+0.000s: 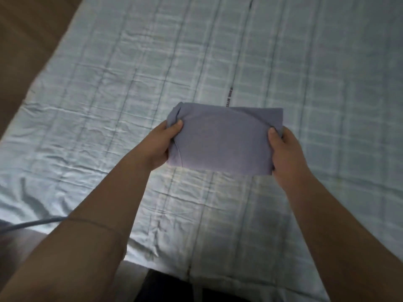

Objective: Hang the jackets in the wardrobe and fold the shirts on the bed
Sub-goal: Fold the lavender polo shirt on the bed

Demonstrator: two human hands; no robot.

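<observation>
Holding the folded shirt w/ both hands, left hand & right hand gripping its short ends; long side runs left-right, prob. just above the bed.

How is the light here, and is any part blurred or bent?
Head view: dim, bluish light, a brighter patch on the bed sheet below the folded shirt; the frame is soft, most at its left edge; the sheet's stripes bow from the wide lens.

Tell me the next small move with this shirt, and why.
Probably lower the folded shirt flat onto the bedsheet and let go. It already looks like a compact rectangle, the left hand and right hand each grip one short end, and bare sheet lies right beneath it.
</observation>
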